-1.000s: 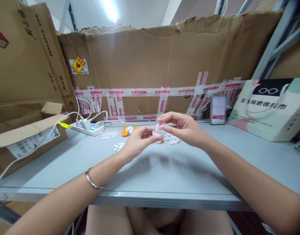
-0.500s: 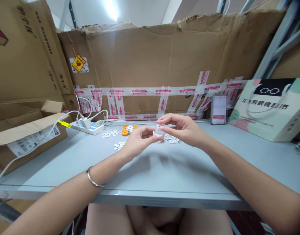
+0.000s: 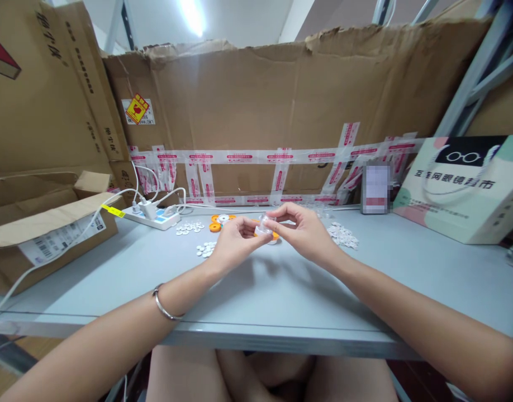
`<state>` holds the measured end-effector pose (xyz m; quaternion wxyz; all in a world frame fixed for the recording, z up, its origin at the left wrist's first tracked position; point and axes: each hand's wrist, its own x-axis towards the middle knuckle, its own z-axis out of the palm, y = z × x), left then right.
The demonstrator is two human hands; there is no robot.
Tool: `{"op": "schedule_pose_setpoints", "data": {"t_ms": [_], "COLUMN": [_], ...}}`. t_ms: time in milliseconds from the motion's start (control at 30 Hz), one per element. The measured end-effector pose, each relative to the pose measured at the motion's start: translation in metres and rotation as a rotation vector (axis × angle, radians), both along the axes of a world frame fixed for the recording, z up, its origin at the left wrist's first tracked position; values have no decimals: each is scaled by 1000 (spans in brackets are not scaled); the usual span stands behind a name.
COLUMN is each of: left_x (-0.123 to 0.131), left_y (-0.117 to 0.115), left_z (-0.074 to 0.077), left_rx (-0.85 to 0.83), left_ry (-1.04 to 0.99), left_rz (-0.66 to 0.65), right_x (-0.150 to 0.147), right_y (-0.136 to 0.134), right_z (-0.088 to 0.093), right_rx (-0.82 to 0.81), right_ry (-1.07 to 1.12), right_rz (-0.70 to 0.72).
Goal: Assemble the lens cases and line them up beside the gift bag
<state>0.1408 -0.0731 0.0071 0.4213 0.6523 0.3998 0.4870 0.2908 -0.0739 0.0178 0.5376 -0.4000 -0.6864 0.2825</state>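
Note:
My left hand (image 3: 238, 241) is closed, thumb and fingers gripping a small clear plastic piece (image 3: 262, 228) from the left. Against the same piece press the thumb and fingertips of my right hand (image 3: 300, 228), from the right and above. The piece is partly hidden by the fingers, and its exact kind cannot be made out. Just behind and below it, an orange and white round part (image 3: 275, 240) shows between the hands. Left of my left hand lie orange and white round parts (image 3: 215, 227) and small white discs (image 3: 205, 249).
More white discs (image 3: 190, 228) lie near a white power strip (image 3: 156, 219) with cables. Small white pieces (image 3: 343, 235) are heaped to the right, with clear plastic pieces (image 3: 321, 210) behind. A phone (image 3: 375, 188), a paper bag (image 3: 453, 190) and an open carton (image 3: 51, 223) flank the work surface.
My right hand has moved left and slightly down, uncovering the heap of small white pieces. The clear piece has shifted left and tilted between my fingers, and the orange and white part shows more.

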Motion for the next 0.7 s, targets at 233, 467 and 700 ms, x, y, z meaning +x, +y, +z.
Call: {"op": "schedule_pose_setpoints", "data": {"t_ms": [233, 467, 700], "left_x": [0, 1, -1], "left_y": [1, 2, 5], "left_z": [2, 0, -3], "left_rx": [-37, -14, 62], "left_ry": [-38, -50, 2], "left_rz": [-60, -63, -3], "right_x": [3, -1, -4], "right_y": [3, 6, 5], "right_z": [4, -4, -7], "right_rx": [-135, -60, -126], "right_ry": [193, 140, 113], "right_rz": [177, 111, 129]}}
